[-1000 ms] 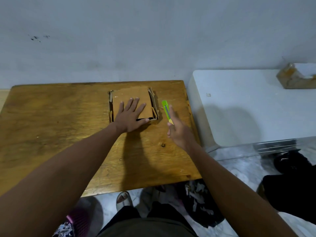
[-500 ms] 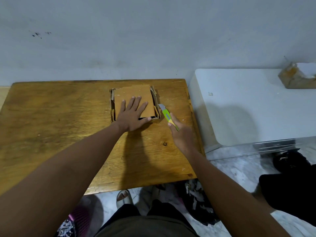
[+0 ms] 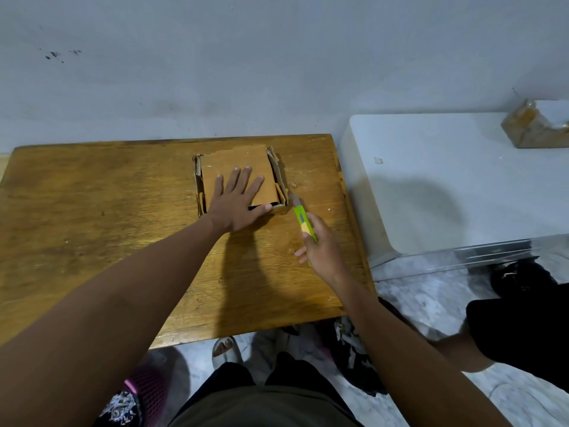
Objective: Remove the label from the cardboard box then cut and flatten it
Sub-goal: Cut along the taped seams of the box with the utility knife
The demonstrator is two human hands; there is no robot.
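A small brown cardboard box (image 3: 237,160) lies on the wooden table (image 3: 92,211) near its far edge, its top face torn pale along the back. My left hand (image 3: 237,201) presses flat on the box top with fingers spread. My right hand (image 3: 320,246) grips a green and yellow utility knife (image 3: 303,221) to the right of the box. The knife's blade tip touches the box's near right corner.
A white low table (image 3: 446,180) stands to the right with a taped brown package (image 3: 535,126) at its far corner. Black items and clutter lie on the marble floor (image 3: 431,303) beside and under the tables. A grey wall runs behind.
My right hand tilted the knife from pointing up and away to pointing at the box, and brought the blade tip to its near right corner. My left hand stayed pressing the box.
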